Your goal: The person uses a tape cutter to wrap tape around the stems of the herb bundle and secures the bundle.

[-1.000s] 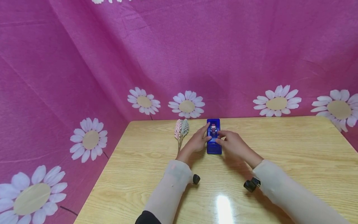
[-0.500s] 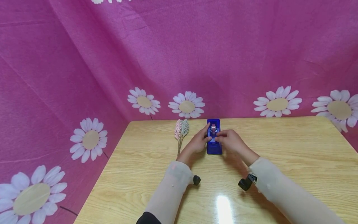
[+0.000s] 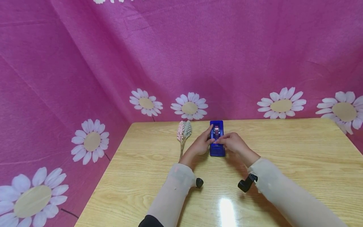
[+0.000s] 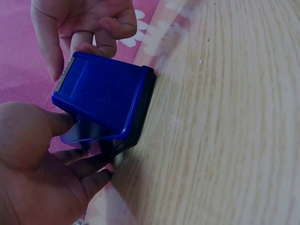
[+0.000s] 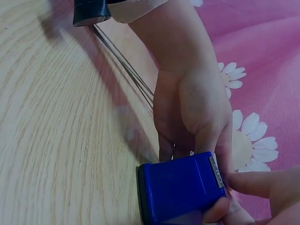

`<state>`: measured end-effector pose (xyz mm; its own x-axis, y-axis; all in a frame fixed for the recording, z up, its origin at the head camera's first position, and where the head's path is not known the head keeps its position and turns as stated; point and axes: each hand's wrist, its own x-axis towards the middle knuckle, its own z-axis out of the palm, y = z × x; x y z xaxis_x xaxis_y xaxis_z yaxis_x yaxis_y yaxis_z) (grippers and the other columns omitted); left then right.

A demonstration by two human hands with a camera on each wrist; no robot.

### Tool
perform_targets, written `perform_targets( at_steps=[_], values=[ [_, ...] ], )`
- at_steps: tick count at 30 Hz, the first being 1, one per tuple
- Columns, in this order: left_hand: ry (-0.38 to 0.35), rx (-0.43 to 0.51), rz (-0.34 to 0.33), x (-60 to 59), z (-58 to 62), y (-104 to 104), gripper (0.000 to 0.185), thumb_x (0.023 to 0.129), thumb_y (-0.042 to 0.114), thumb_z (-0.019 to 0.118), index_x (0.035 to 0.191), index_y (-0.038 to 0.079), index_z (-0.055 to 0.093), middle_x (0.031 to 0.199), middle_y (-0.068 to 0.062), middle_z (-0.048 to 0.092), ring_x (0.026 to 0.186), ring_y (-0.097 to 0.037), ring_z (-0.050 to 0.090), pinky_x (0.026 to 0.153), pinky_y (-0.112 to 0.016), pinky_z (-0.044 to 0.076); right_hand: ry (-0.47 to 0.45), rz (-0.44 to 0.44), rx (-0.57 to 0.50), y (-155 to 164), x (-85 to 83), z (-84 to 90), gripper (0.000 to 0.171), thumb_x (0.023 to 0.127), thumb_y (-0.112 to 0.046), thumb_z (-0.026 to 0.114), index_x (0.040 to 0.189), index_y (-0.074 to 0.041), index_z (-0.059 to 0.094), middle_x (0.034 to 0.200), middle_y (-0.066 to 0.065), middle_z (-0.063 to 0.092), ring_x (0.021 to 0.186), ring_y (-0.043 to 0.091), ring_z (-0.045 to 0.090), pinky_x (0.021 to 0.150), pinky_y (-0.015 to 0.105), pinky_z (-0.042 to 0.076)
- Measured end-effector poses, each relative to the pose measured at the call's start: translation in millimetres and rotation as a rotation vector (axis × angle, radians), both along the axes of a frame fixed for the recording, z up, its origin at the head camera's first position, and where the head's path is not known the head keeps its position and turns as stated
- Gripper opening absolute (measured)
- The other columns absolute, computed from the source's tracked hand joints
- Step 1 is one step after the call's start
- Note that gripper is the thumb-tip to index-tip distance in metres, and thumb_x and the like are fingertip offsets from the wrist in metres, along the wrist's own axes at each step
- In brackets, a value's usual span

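Observation:
A blue tape dispenser (image 3: 217, 151) stands on the wooden table (image 3: 283, 148) near the far edge, with a roll in its middle. My left hand (image 3: 201, 143) grips its left side, thumb on the side wall, as the left wrist view shows on the dispenser (image 4: 105, 101). My right hand (image 3: 233, 142) reaches over from the right and pinches at the serrated cutter end of the dispenser (image 5: 180, 187). Whether tape lies between those fingertips I cannot see. In the right wrist view my left hand (image 5: 197, 108) lies behind the dispenser and my right hand (image 5: 262, 187) is at the cutter.
A small bunch of pale fabric leaves on wire stems (image 3: 184, 130) lies just left of my left hand. A pink daisy-print cloth (image 3: 181, 63) hangs behind and to the left of the table. Bare wood stretches to the right and towards me.
My right hand and forearm have shifted left, bringing the fingers over the dispenser's cutter end. The left hand and the dispenser have stayed put.

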<state>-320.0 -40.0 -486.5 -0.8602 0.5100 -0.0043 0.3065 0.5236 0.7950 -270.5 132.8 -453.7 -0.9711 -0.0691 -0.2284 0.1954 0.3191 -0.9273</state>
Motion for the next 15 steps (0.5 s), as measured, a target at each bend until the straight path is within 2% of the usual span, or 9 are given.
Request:
perform_targets(
  at_steps=[5, 10, 13, 15],
  values=[
    [-0.004, -0.015, 0.004, 0.0, -0.9, -0.4, 0.066, 0.11, 0.014, 0.047, 0.167, 0.02, 0.013, 0.164, -0.016, 0.035, 0.147, -0.023, 0.04, 0.122, -0.036, 0.031, -0.059, -0.011, -0.055, 1.7, -0.9, -1.4, 0.025, 0.097, -0.014, 0.069, 0.111, 0.006, 0.072, 0.062, -0.004, 0.05, 0.056, 0.01, 0.043, 0.051, 0.026, 0.033],
    [-0.004, -0.023, 0.002, 0.3, -0.2, -0.3, 0.066, 0.11, 0.014, 0.046, 0.167, 0.021, 0.013, 0.165, -0.015, 0.034, 0.15, -0.022, 0.035, 0.123, -0.037, 0.028, -0.087, -0.006, -0.092, 3.9, -1.5, -2.0, 0.026, 0.097, -0.015, 0.071, 0.116, 0.003, 0.075, 0.059, -0.006, 0.051, 0.053, 0.01, 0.04, 0.049, 0.026, 0.031],
    [0.0, -0.03, 0.0, 0.8, 0.0, -0.9, 0.065, 0.111, 0.015, 0.045, 0.167, 0.022, 0.012, 0.166, -0.013, 0.032, 0.152, -0.022, 0.032, 0.124, -0.037, 0.027, -0.075, 0.008, -0.104, 3.6, -1.4, -2.2, 0.029, 0.096, -0.014, 0.073, 0.12, 0.002, 0.074, 0.066, -0.007, 0.061, 0.054, 0.008, 0.039, 0.05, 0.026, 0.032],
    [0.005, -0.03, 0.0, 1.0, 0.3, -1.4, 0.065, 0.111, 0.015, 0.045, 0.167, 0.022, 0.012, 0.167, -0.012, 0.031, 0.153, -0.022, 0.03, 0.124, -0.037, 0.026, -0.055, 0.021, -0.111, 2.7, -0.9, -2.3, 0.03, 0.096, -0.013, 0.074, 0.122, 0.003, 0.074, 0.08, -0.006, 0.07, 0.061, 0.005, 0.047, 0.055, 0.025, 0.04]
  ],
)
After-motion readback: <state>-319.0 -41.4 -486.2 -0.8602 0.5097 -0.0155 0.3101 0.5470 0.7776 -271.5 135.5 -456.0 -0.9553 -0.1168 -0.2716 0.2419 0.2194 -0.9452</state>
